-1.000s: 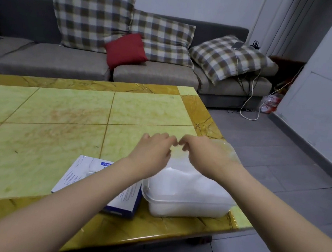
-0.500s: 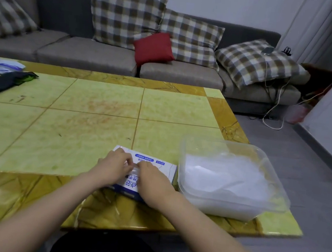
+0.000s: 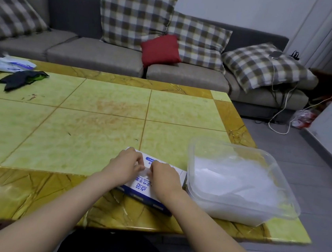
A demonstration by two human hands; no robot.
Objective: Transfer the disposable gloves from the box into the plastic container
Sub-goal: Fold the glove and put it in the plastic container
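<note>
Gloves [image 3: 145, 171]: lie in box [image 3: 143, 188] at near table [image 3: 77, 136] edge, just left of plastic container [image 3: 189, 170]. Likely light, limp, slippery; want pinching at slot. Left hand [image 3: 124, 167], right hand [image 3: 165, 177] curled, apparently pinching film there.

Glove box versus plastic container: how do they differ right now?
The glove box is opaque printed card; the plastic container is clear. The glove box lies low under the left hand and right hand; the plastic container stands taller, untouched. Both sit side by side on the table.
</note>
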